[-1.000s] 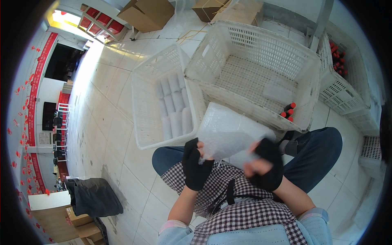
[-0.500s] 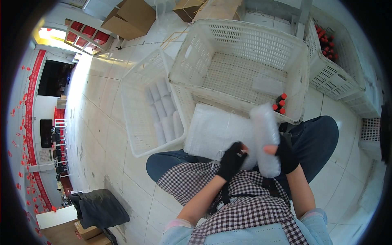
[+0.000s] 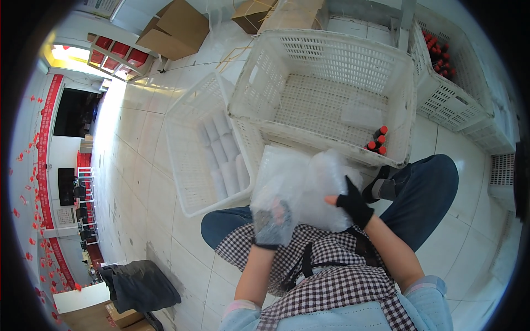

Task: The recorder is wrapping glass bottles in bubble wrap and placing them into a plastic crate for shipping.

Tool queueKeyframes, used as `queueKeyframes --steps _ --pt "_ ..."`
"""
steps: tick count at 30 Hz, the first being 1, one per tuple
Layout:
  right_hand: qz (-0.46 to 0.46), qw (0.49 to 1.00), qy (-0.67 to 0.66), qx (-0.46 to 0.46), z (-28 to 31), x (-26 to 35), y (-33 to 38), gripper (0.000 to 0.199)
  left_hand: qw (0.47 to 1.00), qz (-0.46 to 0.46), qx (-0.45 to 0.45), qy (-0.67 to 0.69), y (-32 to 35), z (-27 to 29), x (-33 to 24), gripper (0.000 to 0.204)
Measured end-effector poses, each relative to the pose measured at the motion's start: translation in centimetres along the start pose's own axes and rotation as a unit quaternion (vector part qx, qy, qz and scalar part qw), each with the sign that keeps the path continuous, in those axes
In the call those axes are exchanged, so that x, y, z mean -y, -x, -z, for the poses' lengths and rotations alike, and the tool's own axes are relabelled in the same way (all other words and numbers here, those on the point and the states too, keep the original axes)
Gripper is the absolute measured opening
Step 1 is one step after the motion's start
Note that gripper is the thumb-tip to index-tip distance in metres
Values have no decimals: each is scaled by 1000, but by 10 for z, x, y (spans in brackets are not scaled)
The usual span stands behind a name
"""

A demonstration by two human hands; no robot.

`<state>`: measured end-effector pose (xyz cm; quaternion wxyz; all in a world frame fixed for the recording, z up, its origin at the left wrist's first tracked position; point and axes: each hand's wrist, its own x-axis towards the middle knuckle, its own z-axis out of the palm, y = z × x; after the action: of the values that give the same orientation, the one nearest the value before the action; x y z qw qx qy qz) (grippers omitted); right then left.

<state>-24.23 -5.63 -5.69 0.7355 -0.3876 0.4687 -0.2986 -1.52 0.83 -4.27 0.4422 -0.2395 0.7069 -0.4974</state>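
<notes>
I sit on the tiled floor with a sheet of clear bubble wrap (image 3: 309,185) bunched over my lap. My left hand (image 3: 272,220), in a dark fingerless glove, lies under a fold of the wrap and grips it. Gloved the same way, my right hand (image 3: 353,207) presses its fingers into the bundle's right side. What the wrap encloses is hidden. Just ahead stands a big white plastic crate (image 3: 326,94) with three small red-capped bottles (image 3: 377,140) in its near right corner.
A smaller white basket (image 3: 190,160) at my left holds several wrapped rolls. Another white crate (image 3: 450,83) with red-capped bottles stands far right. Cardboard boxes (image 3: 176,27) lie at the back. A dark bag (image 3: 138,287) sits behind me at lower left.
The wrapped roll my hands held upright is now buried in a wide bunch of bubble wrap. My left hand slid left under the sheet; my right stays on the right side.
</notes>
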Motion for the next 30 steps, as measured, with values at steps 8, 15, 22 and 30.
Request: queueKeyframes --steps 8,15,22,30 --pt "-77 972 218 -51 -10 -37 -14 104 688 578 -66 434 144 -25 81 27" --pt "29 996 -13 -80 -7 5 4 83 497 541 -186 652 45 -17 78 31" --pt "193 946 217 142 -9 53 44 82 362 373 -123 845 -52 -32 -87 30" --pt "80 922 308 219 -19 -5 -18 78 -107 345 66 930 -48 -50 -48 20"
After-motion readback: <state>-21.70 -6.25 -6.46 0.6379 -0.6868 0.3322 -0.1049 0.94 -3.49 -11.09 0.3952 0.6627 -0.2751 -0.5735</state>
